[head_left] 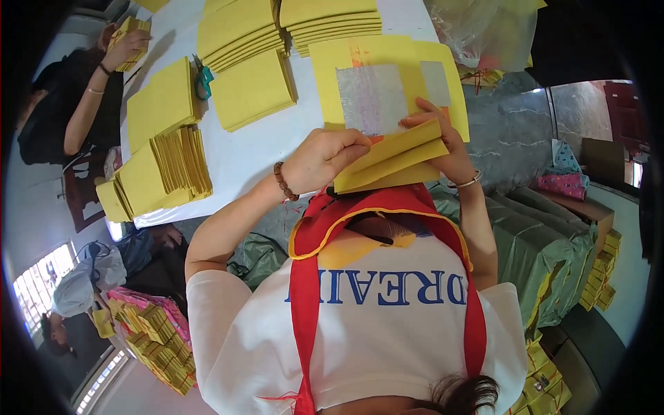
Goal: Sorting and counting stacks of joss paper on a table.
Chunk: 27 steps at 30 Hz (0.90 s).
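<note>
A folded bundle of yellow paper is held at the near edge of the table, just above the red apron. My left hand is closed in a pinch at the bundle's left end; its fingertips are partly hidden. My right hand grips the right end, with the paper between thumb and fingers. Beyond both hands lie flat yellow sheets, each bearing a silvery patch and orange marks.
Piles of yellow paper and folded packs cover much of the white table. Teal-handled scissors lie among them. At far left, another person's hand holds a yellow pack. Green wrapped bales stand at right.
</note>
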### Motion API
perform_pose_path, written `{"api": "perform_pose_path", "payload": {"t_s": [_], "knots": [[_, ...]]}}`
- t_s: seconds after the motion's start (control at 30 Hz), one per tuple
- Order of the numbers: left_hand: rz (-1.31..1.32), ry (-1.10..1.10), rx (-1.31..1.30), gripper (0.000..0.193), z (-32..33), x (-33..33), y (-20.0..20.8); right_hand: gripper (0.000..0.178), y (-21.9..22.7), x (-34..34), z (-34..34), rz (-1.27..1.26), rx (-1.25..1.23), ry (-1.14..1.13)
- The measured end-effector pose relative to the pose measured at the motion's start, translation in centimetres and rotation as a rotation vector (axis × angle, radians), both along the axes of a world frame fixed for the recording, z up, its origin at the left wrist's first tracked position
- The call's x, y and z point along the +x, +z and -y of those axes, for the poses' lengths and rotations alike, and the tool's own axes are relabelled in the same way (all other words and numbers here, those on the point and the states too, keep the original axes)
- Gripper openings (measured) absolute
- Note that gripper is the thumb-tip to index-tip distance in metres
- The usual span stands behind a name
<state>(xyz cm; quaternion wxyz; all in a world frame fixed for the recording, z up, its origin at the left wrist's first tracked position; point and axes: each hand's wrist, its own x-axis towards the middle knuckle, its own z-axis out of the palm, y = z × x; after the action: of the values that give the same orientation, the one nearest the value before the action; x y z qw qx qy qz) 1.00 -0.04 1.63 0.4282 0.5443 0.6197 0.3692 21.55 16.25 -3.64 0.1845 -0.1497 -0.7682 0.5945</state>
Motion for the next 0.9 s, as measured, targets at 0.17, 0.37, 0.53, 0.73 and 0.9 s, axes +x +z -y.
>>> {"api": "perform_pose_path", "payload": {"t_s": [0.17,0.37,0.53,0.73,0.9], "knots": [[-0.169,0.002,0.299,0.018,0.9,0.9,-1.4,0.037,0.1,0.0,-0.2,-0.033,0.065,0.040],[-0.462,-0.134,0.538,0.035,1.4,1.8,0.0,0.017,-0.4,0.2,-0.7,-0.065,0.100,0.080],[-0.831,-0.239,0.571,0.037,2.1,2.2,0.4,0.017,-0.2,0.1,-0.7,-0.050,0.100,0.098],[-0.710,-0.193,0.435,0.050,2.3,2.8,0.3,0.022,0.0,0.1,-0.9,-0.059,0.093,0.111],[-0.815,-0.222,0.314,0.059,2.6,3.4,0.4,0.025,-0.2,0.3,-1.3,-0.083,0.082,0.158]]}}
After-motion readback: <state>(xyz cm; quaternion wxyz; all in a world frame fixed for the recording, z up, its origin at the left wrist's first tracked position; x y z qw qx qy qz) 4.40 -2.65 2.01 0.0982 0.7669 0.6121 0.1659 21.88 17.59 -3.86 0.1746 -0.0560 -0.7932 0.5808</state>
